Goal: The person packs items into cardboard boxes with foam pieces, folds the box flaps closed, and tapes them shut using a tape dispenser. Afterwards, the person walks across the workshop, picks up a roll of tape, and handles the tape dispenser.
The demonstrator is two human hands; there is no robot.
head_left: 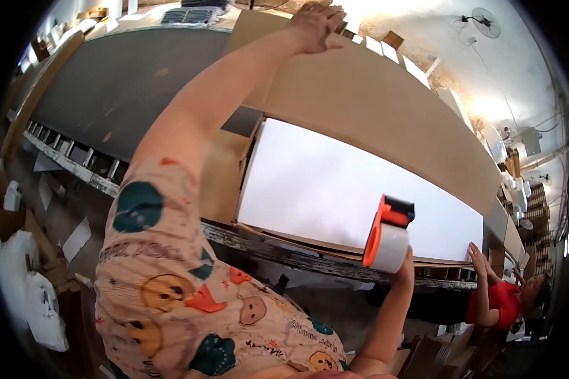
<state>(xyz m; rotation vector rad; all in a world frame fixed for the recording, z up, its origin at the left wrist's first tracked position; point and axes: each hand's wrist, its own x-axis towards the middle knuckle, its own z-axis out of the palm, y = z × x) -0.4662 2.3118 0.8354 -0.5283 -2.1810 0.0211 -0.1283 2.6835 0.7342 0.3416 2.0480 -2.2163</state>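
Head view: the box lies open along the bench, its far flap standing out behind it and a white panel filling its mouth. At the far left corner of the box, the left hand is spread wide, fingers apart, and seems to rest on the flap's outer edge without gripping anything. Over the near side of the box, right of its middle, the right hand is curled round the roll of an orange tape gun; most of its fingers are hidden behind the tape. Whether the tape gun touches the panel, I cannot tell. Past the right end of the box, a co-worker in a red top has a hand at the panel's near corner.

The tape gun looks light and rigid, best held round the roll or frame, clear of the cutter end. The flap should be stiff but bendable, easiest to steer by its long outer edge with a flat palm. The panel looks smooth, perhaps slippery, and its corners would probably dent; flat pressure suits it better than pinching.
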